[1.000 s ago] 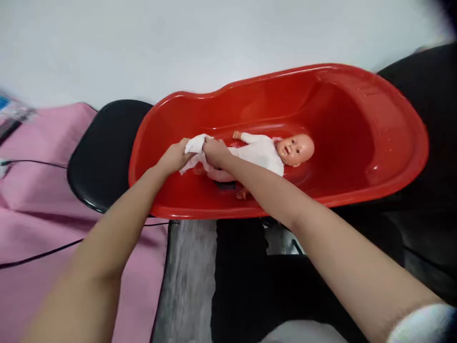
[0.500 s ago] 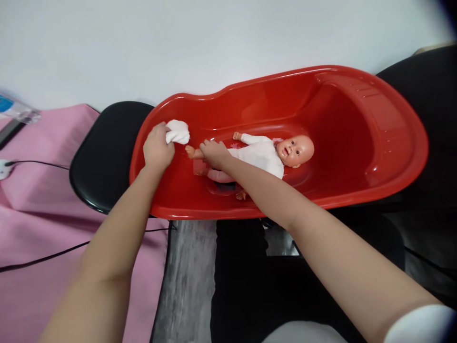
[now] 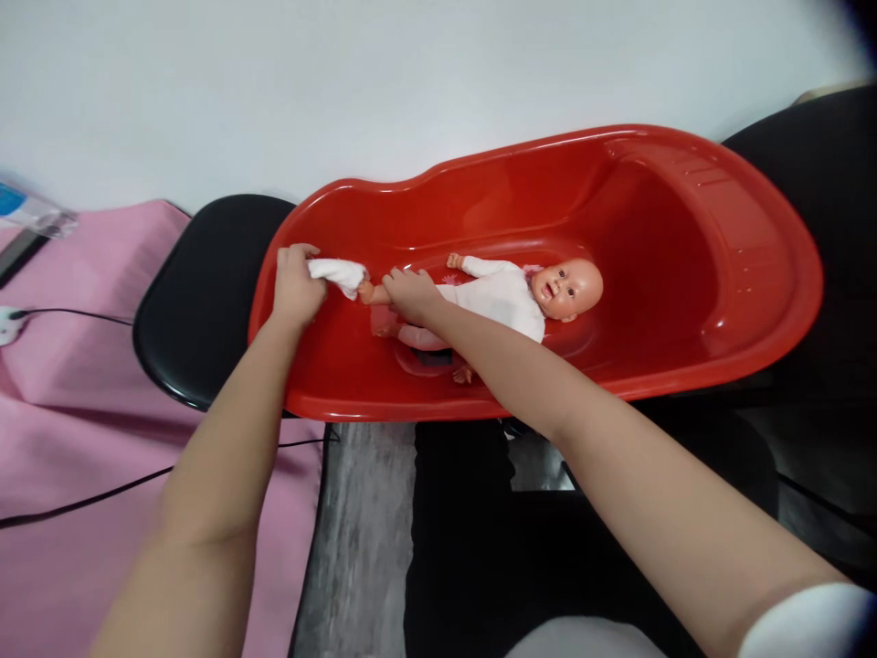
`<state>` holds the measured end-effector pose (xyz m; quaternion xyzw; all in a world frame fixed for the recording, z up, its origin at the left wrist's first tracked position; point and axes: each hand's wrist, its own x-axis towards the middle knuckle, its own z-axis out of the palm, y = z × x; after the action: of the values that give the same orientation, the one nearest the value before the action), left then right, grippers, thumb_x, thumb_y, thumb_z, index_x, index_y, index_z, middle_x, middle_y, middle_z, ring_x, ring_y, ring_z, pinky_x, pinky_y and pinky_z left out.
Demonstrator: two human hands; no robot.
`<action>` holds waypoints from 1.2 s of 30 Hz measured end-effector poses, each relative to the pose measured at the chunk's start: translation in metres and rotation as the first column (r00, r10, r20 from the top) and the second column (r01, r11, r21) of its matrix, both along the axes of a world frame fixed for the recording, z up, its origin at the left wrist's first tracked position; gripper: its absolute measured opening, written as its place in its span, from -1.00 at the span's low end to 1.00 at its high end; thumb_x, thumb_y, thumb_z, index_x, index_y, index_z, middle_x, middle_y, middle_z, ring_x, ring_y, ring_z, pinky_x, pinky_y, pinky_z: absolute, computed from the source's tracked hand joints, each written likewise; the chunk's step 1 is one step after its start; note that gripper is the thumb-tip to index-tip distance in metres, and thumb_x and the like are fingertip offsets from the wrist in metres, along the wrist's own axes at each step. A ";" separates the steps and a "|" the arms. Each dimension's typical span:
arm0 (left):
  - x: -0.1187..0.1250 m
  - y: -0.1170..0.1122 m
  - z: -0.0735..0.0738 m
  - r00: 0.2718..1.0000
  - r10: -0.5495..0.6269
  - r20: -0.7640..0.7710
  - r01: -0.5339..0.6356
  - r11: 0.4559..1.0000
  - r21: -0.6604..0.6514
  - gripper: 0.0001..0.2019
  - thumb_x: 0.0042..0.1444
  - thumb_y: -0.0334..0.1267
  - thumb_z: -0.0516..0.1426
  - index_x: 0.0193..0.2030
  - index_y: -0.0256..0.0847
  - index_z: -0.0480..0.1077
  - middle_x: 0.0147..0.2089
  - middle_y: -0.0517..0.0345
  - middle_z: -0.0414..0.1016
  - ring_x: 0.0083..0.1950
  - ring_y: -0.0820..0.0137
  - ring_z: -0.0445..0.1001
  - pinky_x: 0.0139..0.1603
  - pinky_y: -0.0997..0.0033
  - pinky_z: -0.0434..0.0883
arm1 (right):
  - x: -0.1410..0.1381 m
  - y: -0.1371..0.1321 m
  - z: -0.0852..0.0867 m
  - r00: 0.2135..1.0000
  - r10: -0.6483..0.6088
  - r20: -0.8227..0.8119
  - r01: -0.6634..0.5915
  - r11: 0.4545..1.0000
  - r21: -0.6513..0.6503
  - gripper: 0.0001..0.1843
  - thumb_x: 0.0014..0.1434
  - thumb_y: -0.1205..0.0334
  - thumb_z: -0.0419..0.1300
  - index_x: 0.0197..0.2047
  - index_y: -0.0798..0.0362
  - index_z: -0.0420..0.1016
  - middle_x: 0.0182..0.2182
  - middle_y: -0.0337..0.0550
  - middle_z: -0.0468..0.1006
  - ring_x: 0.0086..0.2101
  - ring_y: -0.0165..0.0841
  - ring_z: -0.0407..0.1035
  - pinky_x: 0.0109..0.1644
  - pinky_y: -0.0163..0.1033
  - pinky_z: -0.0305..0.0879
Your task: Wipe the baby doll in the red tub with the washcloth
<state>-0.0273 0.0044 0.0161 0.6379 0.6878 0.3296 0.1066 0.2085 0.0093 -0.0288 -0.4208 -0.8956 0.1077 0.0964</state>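
Note:
A baby doll (image 3: 503, 300) in a white top lies on its back in a red baby bathtub (image 3: 637, 391), its head to the right. My right hand (image 3: 415, 294) is closed around one of the doll's lower legs, near the ankle. At the tub's left end, my left hand (image 3: 300, 288) grips a white cloth (image 3: 339, 272). The cloth stretches from my fingers towards the doll's foot and its far end reaches the toes; whether it touches them I cannot tell. My right forearm hides part of the doll's near side.
The tub rests on a black seat (image 3: 206, 302) at the left and a dark surface at the right, against a white wall (image 3: 384, 82). Pink cloth (image 3: 89, 366) with a black cable (image 3: 89, 498) across it lies at the left. Grey floor (image 3: 366, 539) shows below.
My left hand has shifted slightly, and the cloth has gone from a bunched shape to a stretched one reaching the doll's foot. My right hand and the doll stay in place.

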 end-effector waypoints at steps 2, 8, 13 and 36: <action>0.003 0.000 -0.001 1.000 -0.019 -0.004 0.019 1.000 -0.020 -0.53 0.01 -0.64 0.25 0.08 -0.27 0.48 0.25 -0.08 0.31 0.27 0.11 0.43 0.48 -0.14 0.30 | 0.001 -0.002 0.004 1.000 0.005 0.011 -0.004 1.000 -0.016 -0.65 0.59 0.28 0.11 0.32 0.21 0.48 0.29 0.23 0.56 0.24 0.02 0.52 0.33 0.15 0.37; 0.007 0.001 0.008 0.994 0.045 0.098 -0.037 0.996 -0.085 -0.45 -0.16 -0.61 0.43 0.03 -0.27 0.55 0.21 -0.01 0.17 0.40 0.09 0.34 0.68 -0.04 0.17 | 0.000 -0.001 0.005 1.000 -0.005 0.017 0.005 1.000 -0.011 -0.64 0.55 0.27 0.18 0.33 0.19 0.47 0.31 0.23 0.55 0.25 0.01 0.50 0.34 0.11 0.35; 0.006 -0.003 0.019 0.975 0.124 0.186 -0.145 0.984 0.103 -0.64 0.15 -0.40 0.47 0.06 -0.34 0.56 0.16 0.03 0.15 0.36 0.22 0.34 0.65 0.16 0.22 | -0.001 0.000 0.002 1.000 -0.002 0.025 0.003 1.000 -0.024 -0.66 0.58 0.26 0.13 0.31 0.19 0.47 0.30 0.22 0.56 0.23 0.00 0.51 0.33 0.11 0.35; 0.014 -0.015 0.020 0.988 -0.061 -0.142 0.079 0.989 0.122 -0.88 0.26 -0.42 0.27 -0.09 -0.17 0.51 0.07 0.04 0.62 0.23 0.16 0.53 0.42 0.08 0.36 | -0.005 0.003 -0.008 1.000 -0.008 -0.017 0.009 0.999 0.038 -0.55 0.42 0.24 0.34 0.30 0.17 0.45 0.23 0.22 0.58 0.18 0.06 0.52 0.29 0.19 0.35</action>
<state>-0.0129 -0.0110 0.0365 0.6884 0.6483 0.3239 0.0296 0.2032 0.0127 -0.0372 -0.4219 -0.8947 0.0937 0.1126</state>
